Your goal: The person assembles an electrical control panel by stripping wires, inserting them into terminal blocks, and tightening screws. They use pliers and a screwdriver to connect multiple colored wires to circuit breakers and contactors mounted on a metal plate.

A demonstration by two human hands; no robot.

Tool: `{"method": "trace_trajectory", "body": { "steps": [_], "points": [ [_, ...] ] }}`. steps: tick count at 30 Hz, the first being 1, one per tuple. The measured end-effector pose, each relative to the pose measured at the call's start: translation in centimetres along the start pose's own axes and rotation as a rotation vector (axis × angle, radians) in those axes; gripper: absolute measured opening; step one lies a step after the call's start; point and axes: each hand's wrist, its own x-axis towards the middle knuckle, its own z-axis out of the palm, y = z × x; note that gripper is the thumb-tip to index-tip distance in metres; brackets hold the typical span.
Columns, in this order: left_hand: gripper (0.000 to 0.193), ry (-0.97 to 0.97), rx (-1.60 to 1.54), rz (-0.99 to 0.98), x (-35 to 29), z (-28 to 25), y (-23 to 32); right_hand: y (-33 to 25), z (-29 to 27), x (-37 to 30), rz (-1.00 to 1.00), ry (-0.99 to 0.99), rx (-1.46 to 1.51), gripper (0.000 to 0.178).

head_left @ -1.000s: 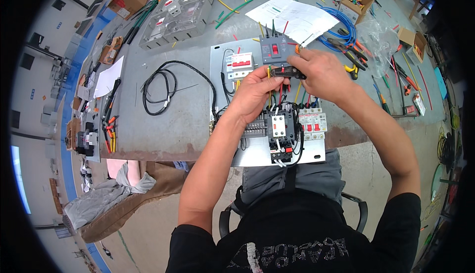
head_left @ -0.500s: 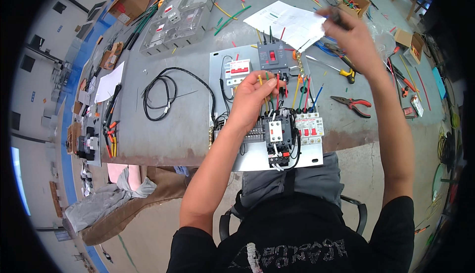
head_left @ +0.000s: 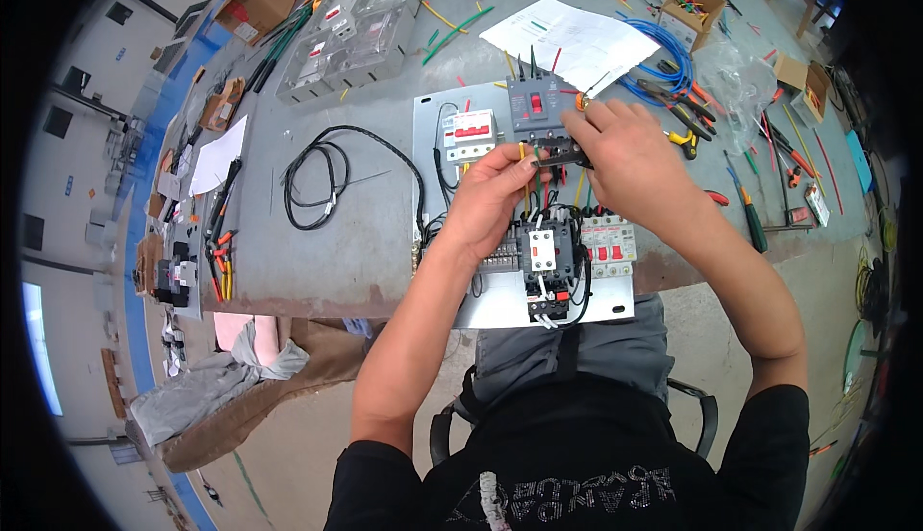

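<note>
My left hand (head_left: pixel 488 194) pinches upright coloured wires (head_left: pixel 523 158), a yellow and a green one among them, above a metal mounting plate (head_left: pixel 471 315). From the right, my right hand (head_left: pixel 630 151) grips a dark plier-like tool (head_left: pixel 562 159). Its jaws reach the wires beside my left fingertips; the handles are hidden in my palm. Just beyond my hands sits a grey moulded-case breaker (head_left: pixel 535 103) with a red switch. Nearer me on the plate are a black contactor (head_left: pixel 541 252), a terminal strip (head_left: pixel 500 260) and small white breakers (head_left: pixel 608 247) with red levers.
A black cable coil (head_left: pixel 317 185) lies left of the plate. Beyond it are clear plastic boxes (head_left: pixel 356 60). Printed paper (head_left: pixel 567 40), a blue wire coil (head_left: pixel 678 69), pliers (head_left: pixel 687 113), a green-handled screwdriver (head_left: pixel 750 209) and a small carton (head_left: pixel 692 16) lie to the far and right side.
My right hand has come back from over the paper to the wires, the dark tool now at my left fingertips. My left hand keeps its pinch almost in place.
</note>
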Motion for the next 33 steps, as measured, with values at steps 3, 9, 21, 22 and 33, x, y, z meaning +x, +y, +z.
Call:
{"method": "trace_trajectory", "body": {
  "steps": [3, 9, 21, 22, 33],
  "points": [
    [0.017, -0.049, -0.016, -0.006, 0.3, -0.6, -0.1, -0.1, 0.4, 0.3, 0.001, -0.002, 0.011, 0.038],
    [0.012, -0.055, -0.060, -0.018, 0.2, -0.7, 0.0, 0.4, 1.3, 0.3, -0.031, -0.004, 0.114, 0.049],
    [0.009, 0.009, -0.015, -0.002, 0.4, 0.2, 0.2, 0.5, 1.8, 0.4, 0.008, -0.066, 0.156, 0.054],
    [0.009, 0.015, -0.018, -0.002, 0.4, 0.2, 0.2, 0.4, 1.7, 0.4, 0.011, -0.067, 0.154, 0.054],
    [0.013, -0.001, -0.001, 0.020, 0.4, 0.2, -0.1, 0.7, 1.5, 0.6, -0.020, -0.072, 0.140, 0.052]
  ]
}}
